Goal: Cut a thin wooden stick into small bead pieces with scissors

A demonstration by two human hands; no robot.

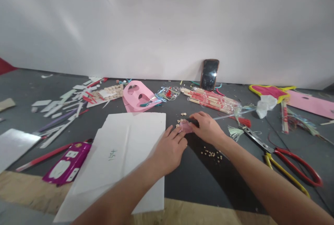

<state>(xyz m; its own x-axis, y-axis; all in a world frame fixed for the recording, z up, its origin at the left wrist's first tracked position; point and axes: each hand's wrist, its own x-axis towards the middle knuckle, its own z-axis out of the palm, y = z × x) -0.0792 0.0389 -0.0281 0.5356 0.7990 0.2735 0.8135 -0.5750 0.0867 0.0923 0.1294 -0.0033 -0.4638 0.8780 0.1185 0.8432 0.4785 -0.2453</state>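
Note:
My left hand [171, 148] reaches over the edge of a white board marked "154", its fingertips down on a small pink piece [187, 127]. My right hand [207, 127] is closed around a short dark object [194, 122] at the other side of that piece; most of the object is hidden, so I cannot tell its kind. Small beige beads [179, 123] lie by the pink piece, just past my left fingertips. More loose beads [212, 154] are scattered below my right wrist. A thin translucent stick [232, 115] shows beyond my right hand.
Left of my hands lie the white board [117, 158], a purple packet [68, 162] and white strips. Red-and-yellow-handled scissors [276, 152] lie right of my right forearm. Farther back are a pink cut-out [137, 96], wrapped sticks [211, 100] and a phone [209, 74] against the white wall.

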